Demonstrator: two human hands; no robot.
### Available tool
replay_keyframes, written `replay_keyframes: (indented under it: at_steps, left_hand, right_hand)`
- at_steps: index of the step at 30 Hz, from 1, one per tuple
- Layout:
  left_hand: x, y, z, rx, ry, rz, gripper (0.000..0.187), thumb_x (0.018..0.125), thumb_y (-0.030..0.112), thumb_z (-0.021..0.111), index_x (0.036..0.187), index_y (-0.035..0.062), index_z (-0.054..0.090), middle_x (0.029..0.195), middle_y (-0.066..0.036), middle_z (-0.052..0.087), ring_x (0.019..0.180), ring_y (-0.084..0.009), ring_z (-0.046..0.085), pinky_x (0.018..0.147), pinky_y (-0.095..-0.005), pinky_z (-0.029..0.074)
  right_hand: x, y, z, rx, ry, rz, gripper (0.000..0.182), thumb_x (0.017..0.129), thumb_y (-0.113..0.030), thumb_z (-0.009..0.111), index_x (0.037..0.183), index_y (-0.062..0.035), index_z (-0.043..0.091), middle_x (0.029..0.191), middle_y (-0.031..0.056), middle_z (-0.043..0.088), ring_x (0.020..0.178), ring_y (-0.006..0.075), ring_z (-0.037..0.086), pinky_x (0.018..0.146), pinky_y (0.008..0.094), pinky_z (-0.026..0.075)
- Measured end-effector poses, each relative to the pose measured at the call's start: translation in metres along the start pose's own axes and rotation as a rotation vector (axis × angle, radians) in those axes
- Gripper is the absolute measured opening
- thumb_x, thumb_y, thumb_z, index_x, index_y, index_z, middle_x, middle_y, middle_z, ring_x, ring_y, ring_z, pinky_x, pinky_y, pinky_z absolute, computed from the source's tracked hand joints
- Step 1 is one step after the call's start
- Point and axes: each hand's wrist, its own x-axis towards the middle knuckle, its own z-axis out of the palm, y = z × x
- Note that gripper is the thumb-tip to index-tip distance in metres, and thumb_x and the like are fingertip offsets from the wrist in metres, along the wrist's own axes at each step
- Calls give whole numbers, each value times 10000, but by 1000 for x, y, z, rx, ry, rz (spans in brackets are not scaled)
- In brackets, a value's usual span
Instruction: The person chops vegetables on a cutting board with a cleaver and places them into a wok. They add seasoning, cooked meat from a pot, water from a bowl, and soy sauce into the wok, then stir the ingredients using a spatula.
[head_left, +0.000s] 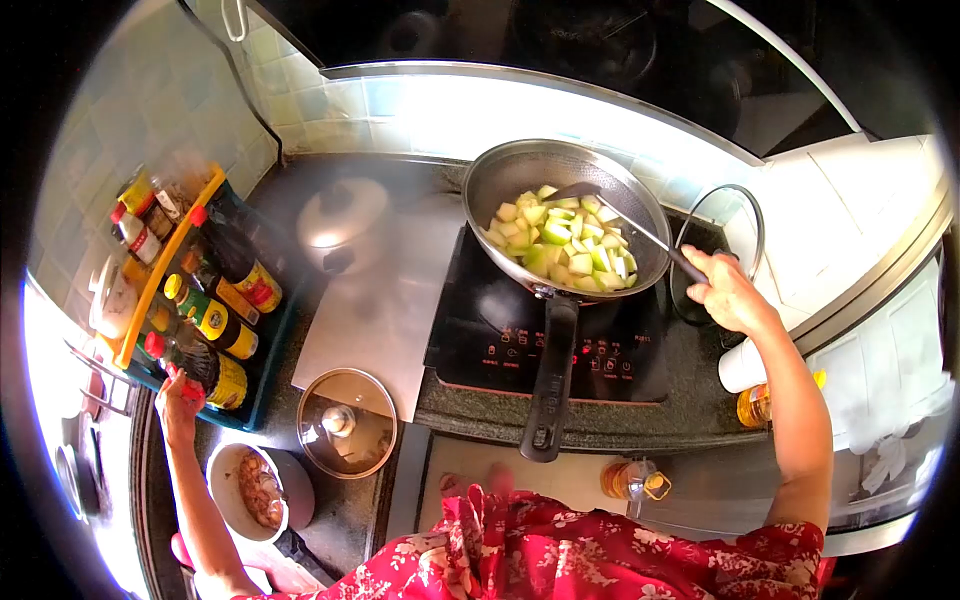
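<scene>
My right hand (722, 290) is closed round the dark handle of a spatula (640, 225), whose blade rests among pale green vegetable chunks (560, 240) in a wok (490, 170). The wok sits on a black induction cooktop (490, 330), its handle pointing toward me. At the left, my left hand (180, 400) is closed on something red beside the red-capped bottle at the near end of the bottle rack (265, 350); fingers partly hide what it grips. Just below that hand is a pot (225, 490) with brownish pieces of food inside.
A glass lid (370, 400) lies near the pot. A lidded steel pot (345, 225) stands behind it. Several sauce bottles (212, 320) fill the rack. Another glass lid (750, 215), a white cup (740, 368) and an oil bottle (755, 405) are at the right.
</scene>
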Motion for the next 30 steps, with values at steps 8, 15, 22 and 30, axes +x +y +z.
replay_keyframes:
  at_steps: [8,15,22,30]
  left_hand:
    - [0,0,2,-67,8,-6,102,863,176,563,865,107,489,658,-23,538,577,-135,543,478,-247,461]
    - [12,-7,-11,-67,-64,-7,92,869,197,561,919,156,495,663,20,507,575,-108,528,481,-219,456]
    - [10,-8,1,-141,78,-40,119,864,226,572,842,150,483,586,9,462,511,-105,490,429,-232,421]
    - [22,-16,-11,-114,77,-31,108,862,249,581,933,192,524,541,26,445,452,-106,478,385,-222,414]
  right_hand:
    - [-52,12,-43,264,-102,79,559,700,-14,626,1243,-14,494,704,153,459,663,148,461,652,261,406]
    - [-55,17,-29,152,-58,-71,582,674,20,614,1240,26,481,694,44,382,622,94,431,587,220,384]
    - [-84,6,-50,388,-210,83,578,676,7,650,1235,1,501,747,107,550,594,140,497,595,250,425]
    - [-91,16,-49,101,-8,-174,525,710,9,605,1225,-17,508,749,139,544,608,158,542,609,313,473]
